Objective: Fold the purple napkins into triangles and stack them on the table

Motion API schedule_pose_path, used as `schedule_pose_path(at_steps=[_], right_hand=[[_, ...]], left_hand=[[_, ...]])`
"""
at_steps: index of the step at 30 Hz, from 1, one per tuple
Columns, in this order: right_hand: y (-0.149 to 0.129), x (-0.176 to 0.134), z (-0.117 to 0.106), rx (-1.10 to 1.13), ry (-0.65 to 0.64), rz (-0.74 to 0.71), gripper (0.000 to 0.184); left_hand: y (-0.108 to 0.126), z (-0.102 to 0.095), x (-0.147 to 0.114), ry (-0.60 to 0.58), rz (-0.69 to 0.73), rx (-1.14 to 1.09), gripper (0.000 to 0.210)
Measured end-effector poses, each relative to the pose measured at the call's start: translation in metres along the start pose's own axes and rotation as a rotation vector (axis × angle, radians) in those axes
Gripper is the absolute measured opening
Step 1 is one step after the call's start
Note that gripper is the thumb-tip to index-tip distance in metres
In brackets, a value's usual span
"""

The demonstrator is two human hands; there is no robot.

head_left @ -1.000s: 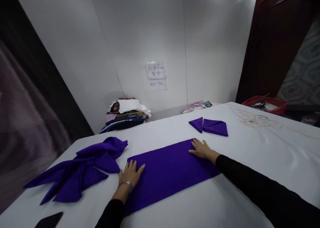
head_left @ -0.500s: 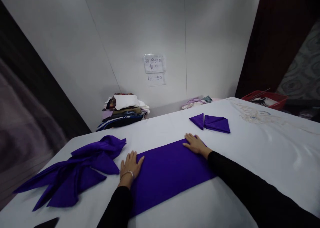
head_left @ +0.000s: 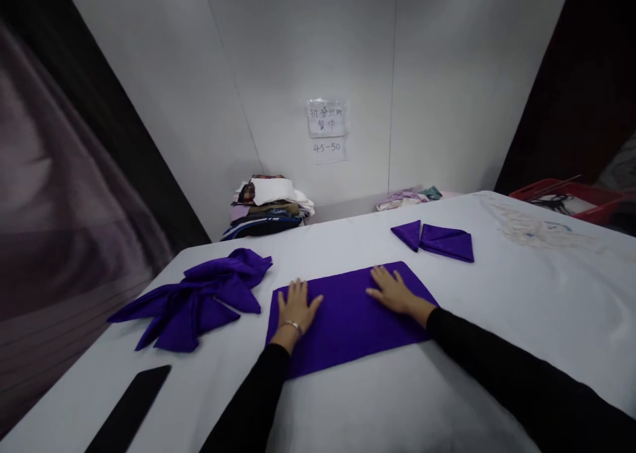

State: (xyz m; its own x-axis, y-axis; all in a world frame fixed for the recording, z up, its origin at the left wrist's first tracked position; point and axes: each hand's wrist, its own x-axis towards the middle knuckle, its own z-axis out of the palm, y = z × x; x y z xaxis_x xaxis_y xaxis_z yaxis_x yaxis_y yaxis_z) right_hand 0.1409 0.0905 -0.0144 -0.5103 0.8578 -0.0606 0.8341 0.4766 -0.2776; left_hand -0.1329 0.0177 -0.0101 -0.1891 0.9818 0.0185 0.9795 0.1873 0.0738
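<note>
A purple napkin (head_left: 342, 320) lies flat as a rectangle on the white-covered table (head_left: 368, 413). My left hand (head_left: 297, 310), with a bracelet at the wrist, rests on its left part, fingers spread. On its upper right part lies my right hand (head_left: 393, 291), palm down with the fingers apart. Left of the napkin is a loose heap of purple cloths (head_left: 199, 301). Beyond my right hand lie a small folded purple triangle (head_left: 408, 234) and a folded purple piece (head_left: 447, 242), side by side.
A flat black object (head_left: 132, 406) lies at the table's near left. Piled clothes (head_left: 271, 208) stand beyond the far edge, with a smaller cloth pile (head_left: 405, 199) to their right. A red basket (head_left: 596, 204) is at far right. Paper signs (head_left: 326, 120) hang on the wall.
My left hand has moved from the napkin's left edge inward onto the cloth. My right hand has shifted slightly in from the far right corner. The view has swung left, showing more of the black object.
</note>
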Motion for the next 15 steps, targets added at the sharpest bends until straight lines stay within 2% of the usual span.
schedule_pose_path(at_steps=[3,5,7,11,13,15], right_hand=[[-0.036,-0.034,0.021,0.032,-0.030,-0.282,0.072],[-0.034,-0.055,0.028,0.025,-0.015,-0.305,0.070],[-0.010,-0.069,0.027,-0.009,0.011,-0.210,0.069],[0.066,-0.089,0.020,-0.124,0.102,0.043,0.070],[0.091,-0.098,0.018,-0.164,0.121,0.116,0.069],[0.098,-0.104,0.016,-0.179,0.129,0.168,0.070]], left_hand=[[0.023,0.007,-0.039,-0.053,0.234,-0.043,0.071],[0.019,0.009,-0.059,-0.074,0.236,-0.059,0.071],[-0.002,0.008,-0.071,-0.079,0.138,-0.053,0.071],[-0.054,0.002,-0.081,-0.065,-0.141,0.008,0.066],[-0.068,-0.002,-0.086,-0.024,-0.241,0.053,0.063],[-0.070,-0.005,-0.090,0.038,-0.275,0.088,0.059]])
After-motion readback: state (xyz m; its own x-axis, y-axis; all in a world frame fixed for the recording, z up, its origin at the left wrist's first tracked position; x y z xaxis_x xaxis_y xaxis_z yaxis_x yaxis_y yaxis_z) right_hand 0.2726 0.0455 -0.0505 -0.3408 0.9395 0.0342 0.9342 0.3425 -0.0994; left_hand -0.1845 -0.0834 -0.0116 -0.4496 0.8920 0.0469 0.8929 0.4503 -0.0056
